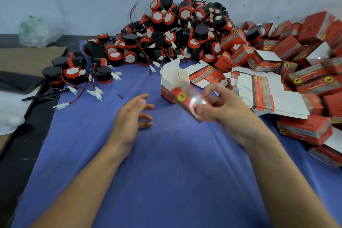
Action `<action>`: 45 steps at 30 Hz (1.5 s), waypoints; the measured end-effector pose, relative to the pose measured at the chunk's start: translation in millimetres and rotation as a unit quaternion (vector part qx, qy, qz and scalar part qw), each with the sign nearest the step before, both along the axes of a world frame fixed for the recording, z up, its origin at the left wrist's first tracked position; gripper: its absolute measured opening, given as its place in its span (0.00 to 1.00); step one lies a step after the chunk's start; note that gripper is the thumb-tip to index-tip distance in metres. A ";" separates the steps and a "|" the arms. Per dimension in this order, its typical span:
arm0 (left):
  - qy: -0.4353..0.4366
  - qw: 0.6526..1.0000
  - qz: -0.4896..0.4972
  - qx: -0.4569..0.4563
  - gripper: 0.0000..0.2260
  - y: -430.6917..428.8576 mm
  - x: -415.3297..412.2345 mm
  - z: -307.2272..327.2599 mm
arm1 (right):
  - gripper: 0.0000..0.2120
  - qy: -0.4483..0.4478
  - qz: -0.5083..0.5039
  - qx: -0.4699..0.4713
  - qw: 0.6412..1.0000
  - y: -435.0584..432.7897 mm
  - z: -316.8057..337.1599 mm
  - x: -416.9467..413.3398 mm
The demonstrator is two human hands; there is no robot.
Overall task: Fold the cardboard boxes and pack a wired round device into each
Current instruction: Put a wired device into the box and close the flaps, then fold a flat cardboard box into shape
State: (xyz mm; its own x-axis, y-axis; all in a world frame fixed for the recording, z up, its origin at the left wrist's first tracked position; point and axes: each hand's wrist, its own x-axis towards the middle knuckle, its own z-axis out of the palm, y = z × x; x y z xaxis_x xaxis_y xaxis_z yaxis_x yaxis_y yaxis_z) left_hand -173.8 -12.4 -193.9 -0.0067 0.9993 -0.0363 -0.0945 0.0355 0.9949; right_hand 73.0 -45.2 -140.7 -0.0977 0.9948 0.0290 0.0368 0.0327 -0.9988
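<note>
My right hand (220, 105) holds a red cardboard box (190, 101), blurred by motion, just above the blue cloth (148, 163). Behind it an open box (171, 81) stands upright with its white flaps up. Relaxed and holding nothing, my left hand (133, 116) hovers over the cloth to the left of the held box. A big heap of black-and-red round devices (166, 33) with red wires and white plugs lies at the back. Flat unfolded boxes (268, 94) are stacked to the right.
Many red boxes (305, 57) are piled at the right and back right. A pen (46, 94) and cardboard sheets (27, 57) lie left of the cloth, with a plastic bag (35, 31) against the wall. A small dark bit (119, 95) lies on the cloth.
</note>
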 end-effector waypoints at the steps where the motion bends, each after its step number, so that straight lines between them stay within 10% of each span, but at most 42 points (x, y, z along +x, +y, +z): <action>1: -0.003 1.000 0.008 -0.008 0.10 1.7 0.3 0.0 | 0.18 0.179 -0.036 0.011 0.983 3.4 12.0 14.2; 3: 0.013 1.000 0.015 -0.012 0.10 4.8 2.3 -2.3 | 0.27 0.470 -0.085 0.021 0.878 11.1 32.1 40.7; 5: 0.038 0.999 0.019 -0.008 0.10 6.7 4.7 -6.1 | 0.30 0.494 -0.100 0.013 0.864 20.9 44.6 54.9; 9: 0.043 0.998 0.038 -0.005 0.09 12.6 6.2 -10.0 | 0.18 0.186 -0.176 -0.001 0.967 47.3 40.2 40.9; 12: 0.043 0.998 0.053 -0.005 0.09 16.1 3.9 -10.5 | 0.23 -0.103 -0.183 -0.014 0.978 72.5 27.8 19.8; 17: 0.037 0.997 0.067 -0.002 0.09 18.5 0.7 -10.0 | 0.33 -0.541 -0.113 -0.044 0.832 125.7 -7.7 5.9; 25: 0.038 0.998 0.055 -0.006 0.10 22.4 -1.8 -12.6 | 0.08 -0.745 -0.082 0.013 0.661 148.2 -27.0 7.1; 30: 0.054 0.998 0.044 0.002 0.10 19.3 -1.0 -12.9 | 0.07 -0.643 -0.248 0.081 0.720 137.0 -10.7 2.9; 35: 0.065 0.997 0.041 0.017 0.09 16.3 1.0 -7.7 | 0.13 -0.291 -0.445 0.201 0.823 92.3 17.6 -0.8; 41: 0.037 0.999 0.008 0.034 0.07 10.2 4.4 -1.7 | 0.14 0.036 -0.373 0.128 0.918 28.7 -17.2 -12.1; 45: -0.069 0.997 -0.037 -0.023 0.17 5.2 10.4 7.1 | 0.22 0.020 -0.192 0.011 0.981 22.2 -40.3 -20.0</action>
State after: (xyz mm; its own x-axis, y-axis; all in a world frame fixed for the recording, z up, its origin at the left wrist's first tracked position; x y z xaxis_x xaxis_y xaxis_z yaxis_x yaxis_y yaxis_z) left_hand -163.3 -7.3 -186.8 0.0760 0.9941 -0.0768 -0.2249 0.0921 0.9700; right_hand 53.0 -23.0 -180.9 0.2867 0.9569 0.0467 0.0110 0.0454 -0.9989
